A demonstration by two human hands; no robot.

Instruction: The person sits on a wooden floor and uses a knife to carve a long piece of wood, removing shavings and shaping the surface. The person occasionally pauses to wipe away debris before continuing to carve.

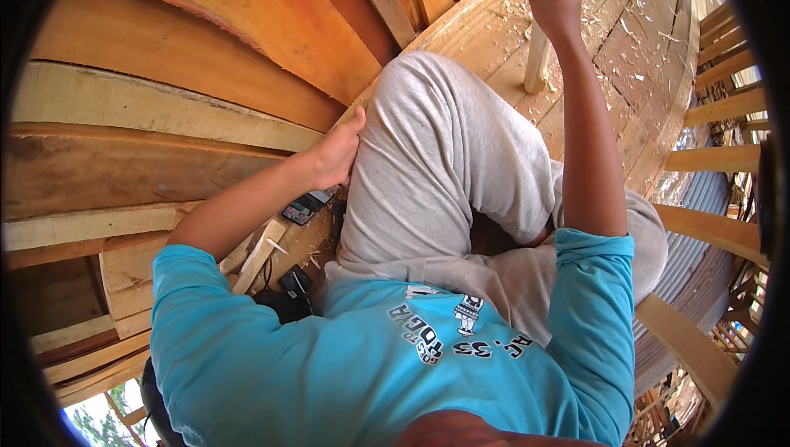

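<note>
At the far right, my right hand (558, 9) is wrapped round a pale wooden bar (536, 64). The bar stands up from the plank floor with its lower end on or near the boards, and its top runs out of view. My left hand (336, 153) rests against the outer side of my raised left leg (411, 142), below the knee. Its thumb is stretched out, while the leg partly hides the other fingers. I see nothing held in it.
Wood shavings (629, 44) litter the plank floor (613, 89). A plank wall (156, 93) rises close on the left. Beside my left hip lie a phone-like device (303, 208), a small black object (295, 281) and wood offcuts (259, 256). Slats (714, 159) and corrugated metal sheeting (687, 262) stand at right.
</note>
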